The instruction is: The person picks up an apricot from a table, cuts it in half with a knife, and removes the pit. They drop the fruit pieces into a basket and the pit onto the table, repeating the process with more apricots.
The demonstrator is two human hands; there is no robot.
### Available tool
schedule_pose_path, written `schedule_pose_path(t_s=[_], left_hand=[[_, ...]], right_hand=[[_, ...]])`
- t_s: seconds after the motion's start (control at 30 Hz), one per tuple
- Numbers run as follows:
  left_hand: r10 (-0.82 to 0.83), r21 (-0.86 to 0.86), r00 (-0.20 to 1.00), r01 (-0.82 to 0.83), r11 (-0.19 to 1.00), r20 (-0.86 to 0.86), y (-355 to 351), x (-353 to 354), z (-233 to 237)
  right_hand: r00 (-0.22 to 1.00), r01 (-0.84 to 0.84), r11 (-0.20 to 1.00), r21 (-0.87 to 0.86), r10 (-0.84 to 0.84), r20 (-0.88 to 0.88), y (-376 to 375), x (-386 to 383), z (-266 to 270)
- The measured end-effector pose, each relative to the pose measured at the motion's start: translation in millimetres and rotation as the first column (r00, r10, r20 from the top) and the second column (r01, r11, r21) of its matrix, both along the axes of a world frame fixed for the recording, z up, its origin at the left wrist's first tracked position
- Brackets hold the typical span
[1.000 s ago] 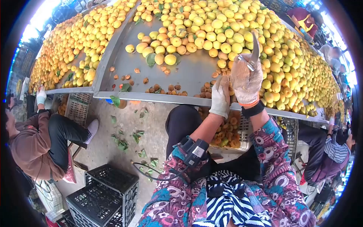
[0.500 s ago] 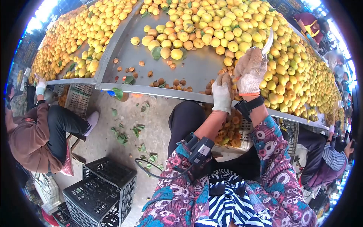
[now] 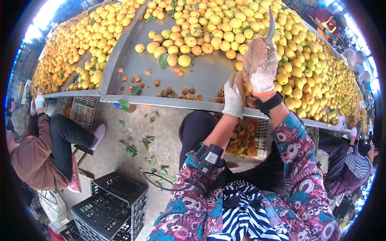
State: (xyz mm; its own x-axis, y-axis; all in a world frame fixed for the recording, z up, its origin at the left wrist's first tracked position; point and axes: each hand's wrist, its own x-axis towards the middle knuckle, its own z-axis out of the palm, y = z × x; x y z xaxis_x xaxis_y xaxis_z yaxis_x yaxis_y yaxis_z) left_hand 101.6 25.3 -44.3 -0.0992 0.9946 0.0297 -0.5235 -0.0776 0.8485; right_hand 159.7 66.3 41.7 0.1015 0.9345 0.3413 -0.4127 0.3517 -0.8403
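My right hand (image 3: 260, 66), in a pale knitted glove, is closed around a curved knife (image 3: 271, 27). Its blade points up and away over the heaped fruit, and the handle is hidden in the glove. Close on the left is my left hand (image 3: 234, 95), also gloved, with its fingers curled in above the table's near edge. A bit of orange fruit flesh (image 3: 247, 86) shows between the hands; whether my left fingers grip it is hidden. Yellow apricots (image 3: 225, 24) lie piled beyond both hands. Brown pits (image 3: 185, 92) are scattered near the metal rim (image 3: 161, 101).
Below the table edge, a pale crate (image 3: 263, 138) holds opened fruit (image 3: 244, 140). Black plastic crates (image 3: 102, 213) stand on the floor at lower left, near fallen leaves (image 3: 129, 148). A person in a brown top (image 3: 34, 160) sits at left; another in stripes (image 3: 357, 164) sits at right.
My right hand has shifted slightly left and turned, so the knife blade now stands more upright. My left hand stays near the table edge beside it. The view has shifted slightly.
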Motion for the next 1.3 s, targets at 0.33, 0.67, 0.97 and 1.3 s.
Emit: schedule_pose_path(t_s=[0.33,0.67,0.97,1.3], left_hand=[[0.106,0.016,0.990,-0.105,0.994,-0.090,-2,-3,-8],[0.165,-0.079,0.984,-0.170,0.982,-0.068,-14,-14,19],[0.327,0.225,0.863,-0.256,0.940,-0.385,-6,-12,11],[0.038,-0.098,0.999,-0.040,0.994,-0.022,-2,-24,26]], right_hand=[[1.000,0.011,0.996,0.089,-0.013,0.022,-16,-3,3],[0.982,0.162,0.947,-0.278,-0.183,-0.054,-14,-8,-1],[0.427,-0.675,0.709,0.203,0.600,-0.676,44,51,-96],[0.860,0.187,0.848,-0.496,-0.385,-0.334,18,2,-3]])
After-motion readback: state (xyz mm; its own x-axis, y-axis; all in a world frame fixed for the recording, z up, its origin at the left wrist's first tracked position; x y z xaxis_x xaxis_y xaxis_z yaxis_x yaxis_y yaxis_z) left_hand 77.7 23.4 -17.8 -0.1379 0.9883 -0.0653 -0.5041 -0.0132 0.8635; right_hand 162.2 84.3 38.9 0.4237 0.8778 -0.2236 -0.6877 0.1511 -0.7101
